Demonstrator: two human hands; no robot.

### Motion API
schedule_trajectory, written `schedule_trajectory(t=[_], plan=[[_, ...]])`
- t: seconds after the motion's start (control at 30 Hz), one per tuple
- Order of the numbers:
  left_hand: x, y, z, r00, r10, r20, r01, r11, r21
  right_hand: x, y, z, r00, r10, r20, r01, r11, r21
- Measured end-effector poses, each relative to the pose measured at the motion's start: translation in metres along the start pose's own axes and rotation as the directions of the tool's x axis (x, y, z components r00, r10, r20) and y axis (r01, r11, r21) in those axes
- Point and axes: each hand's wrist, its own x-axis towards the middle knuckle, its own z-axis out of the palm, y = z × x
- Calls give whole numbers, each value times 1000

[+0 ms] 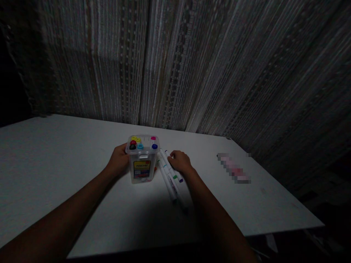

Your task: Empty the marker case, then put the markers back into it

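Observation:
A clear plastic marker box [141,171] with a yellow and blue label stands upright on the white table. Capped ends in yellow, red, black, light blue, pink and dark blue show at its top. My left hand [119,159] grips the box from its left side, its fingers partly hidden behind it. To the right of the box lie several white markers [167,175], side by side and slanted, with green and dark blue marks. My right hand [180,160] rests at their far end, fingers curled onto the marker with the dark blue end.
The white table [82,146] reaches back to a striped, patterned curtain [170,65]. A blurred-out pinkish flat object [233,168] lies to the right, near the table's right edge. The room is dim, with dark shadow at the front edge.

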Motion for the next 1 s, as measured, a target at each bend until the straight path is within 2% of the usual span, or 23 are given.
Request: schedule_trajectory(t=[0.47,0.73,1.0], plan=[[0,3,-2,1000,22,12,-22,1000,3,1,2,1,1000,-16,-20,16,1000,8],[2,-4,-3,1000,2,6,-1,1000,-25,0,0,0,1000,-11,-8,11,1000,-6],[0,4,-2,999,45,-9,-45,999,8,1,1,2,1000,-12,-11,12,1000,-10]])
